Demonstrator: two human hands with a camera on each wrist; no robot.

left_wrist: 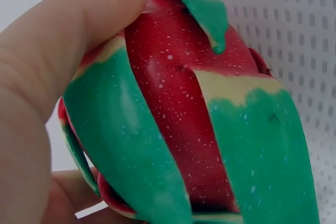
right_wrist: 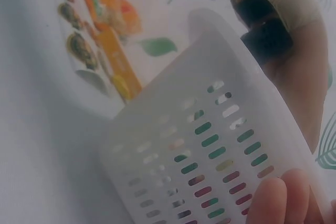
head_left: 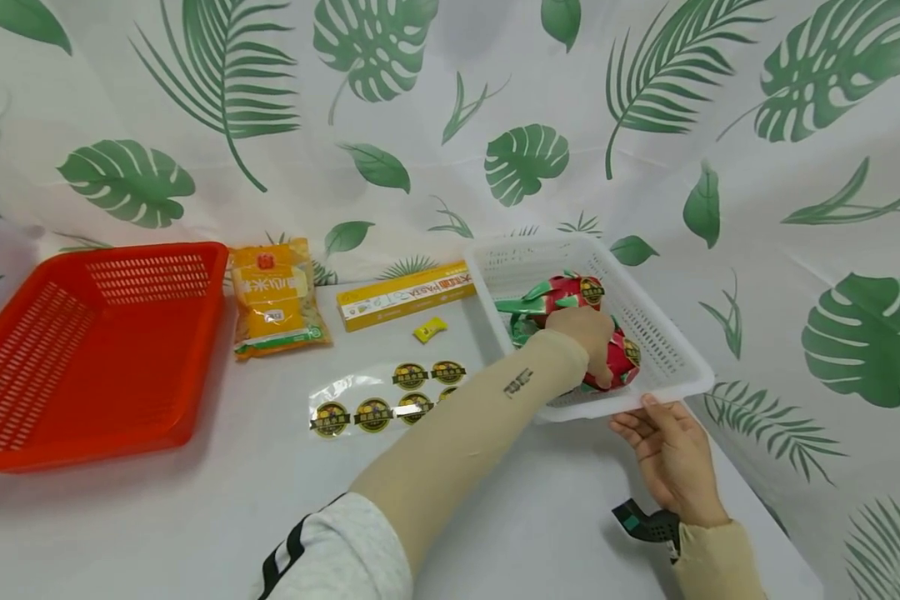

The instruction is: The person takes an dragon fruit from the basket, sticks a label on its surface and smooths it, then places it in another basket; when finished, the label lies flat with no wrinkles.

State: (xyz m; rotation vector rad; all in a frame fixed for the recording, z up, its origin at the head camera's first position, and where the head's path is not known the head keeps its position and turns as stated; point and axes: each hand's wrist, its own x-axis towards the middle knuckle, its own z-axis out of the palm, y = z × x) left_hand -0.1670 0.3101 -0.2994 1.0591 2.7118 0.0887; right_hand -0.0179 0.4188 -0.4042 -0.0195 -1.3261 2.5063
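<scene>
My left hand (head_left: 581, 335) reaches into the white plastic basket (head_left: 663, 333) and grips a red and green dragon fruit (head_left: 624, 360). In the left wrist view that dragon fruit (left_wrist: 184, 119) fills the middle, with thumb and fingers around it. Another dragon fruit (head_left: 570, 293) lies just behind it in the basket, and both carry a round black and gold sticker. At the basket's near right corner, my right hand (head_left: 675, 458) pinches the rim, thumb on top. The right wrist view shows its fingertips (right_wrist: 269, 200) against the slotted basket wall.
A clear sheet of round stickers (head_left: 375, 414) lies mid-table, partly behind the left forearm. Behind it are a small yellow packet (head_left: 430, 329), a long yellow box (head_left: 405, 296) and an orange food bag (head_left: 276, 300). A red basket (head_left: 157, 333) stands on the left.
</scene>
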